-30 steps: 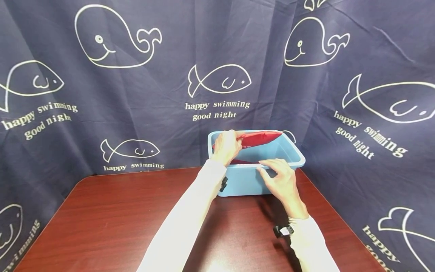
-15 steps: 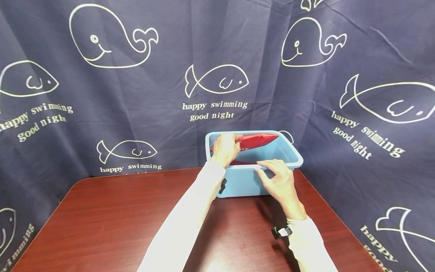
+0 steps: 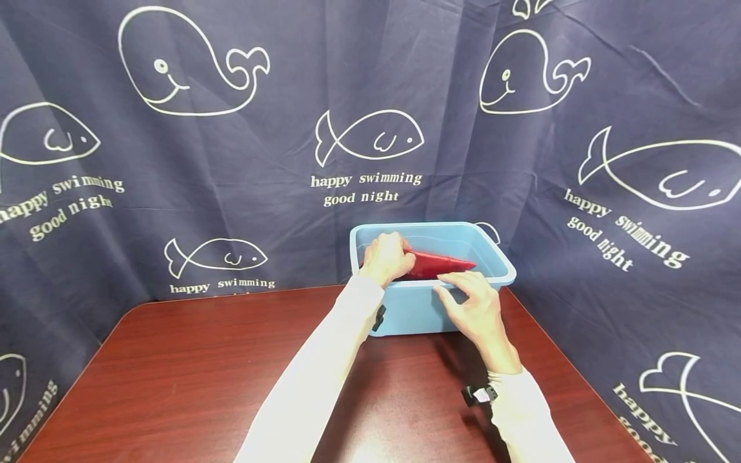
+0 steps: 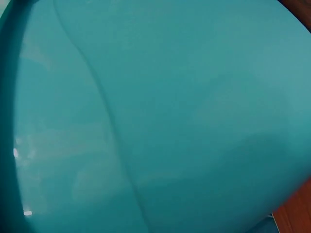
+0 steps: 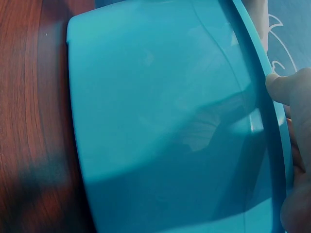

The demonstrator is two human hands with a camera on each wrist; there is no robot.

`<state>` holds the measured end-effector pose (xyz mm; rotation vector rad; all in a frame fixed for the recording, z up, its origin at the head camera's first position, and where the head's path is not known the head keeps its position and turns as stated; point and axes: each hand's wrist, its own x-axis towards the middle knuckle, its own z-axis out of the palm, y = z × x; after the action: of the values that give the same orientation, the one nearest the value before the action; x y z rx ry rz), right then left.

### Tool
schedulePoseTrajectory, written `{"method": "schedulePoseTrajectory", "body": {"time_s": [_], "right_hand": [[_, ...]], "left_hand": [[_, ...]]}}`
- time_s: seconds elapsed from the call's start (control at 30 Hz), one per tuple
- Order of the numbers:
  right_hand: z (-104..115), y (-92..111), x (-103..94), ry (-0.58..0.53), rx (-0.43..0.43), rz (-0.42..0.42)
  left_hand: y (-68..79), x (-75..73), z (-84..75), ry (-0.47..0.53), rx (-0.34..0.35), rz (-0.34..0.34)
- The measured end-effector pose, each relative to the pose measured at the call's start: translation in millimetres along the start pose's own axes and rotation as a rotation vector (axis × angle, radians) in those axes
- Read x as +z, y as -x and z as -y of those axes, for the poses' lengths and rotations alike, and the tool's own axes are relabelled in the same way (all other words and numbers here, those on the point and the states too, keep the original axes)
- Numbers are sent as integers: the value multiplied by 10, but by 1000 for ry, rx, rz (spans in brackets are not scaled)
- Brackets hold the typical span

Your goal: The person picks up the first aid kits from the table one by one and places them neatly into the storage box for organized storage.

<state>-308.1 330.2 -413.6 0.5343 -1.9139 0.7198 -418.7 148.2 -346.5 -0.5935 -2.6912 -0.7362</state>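
Observation:
A light blue plastic bin stands near the far right corner of the table. Inside it, my left hand grips a shiny red packet by its left part; the packet slopes down from the hand toward the right. What lies beneath it is hidden by the near wall. My right hand holds the bin's near rim, fingers over the edge and thumb on the outer side. In the right wrist view the thumb touches that rim. Only the bin's outer wall fills most of the left wrist view.
The reddish-brown wooden table extends to the left and in front of the bin. A dark blue curtain with white fish and whale drawings hangs close behind the table and along its sides.
My left hand has lowered slightly with the red packet, whose right end has dropped from near the far rim to deeper in the bin. My right hand stays on the near rim.

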Motion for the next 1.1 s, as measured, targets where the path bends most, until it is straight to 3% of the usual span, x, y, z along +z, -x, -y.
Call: {"method": "schedulePoseTrajectory", "body": {"time_s": [0.27, 0.57, 0.9, 1.1], "right_hand": [[0, 10, 16, 18, -6, -3], [-11, 2, 6, 24, -15, 2], [-5, 1, 26, 17, 5, 0], [-8, -6, 21, 5, 6, -7]], "left_hand": [[103, -183, -24, 83, -19, -89], [287, -469, 12, 106, 59, -193], [578, -722, 195, 133, -14, -214], [838, -825, 327, 138, -50, -255]]}}
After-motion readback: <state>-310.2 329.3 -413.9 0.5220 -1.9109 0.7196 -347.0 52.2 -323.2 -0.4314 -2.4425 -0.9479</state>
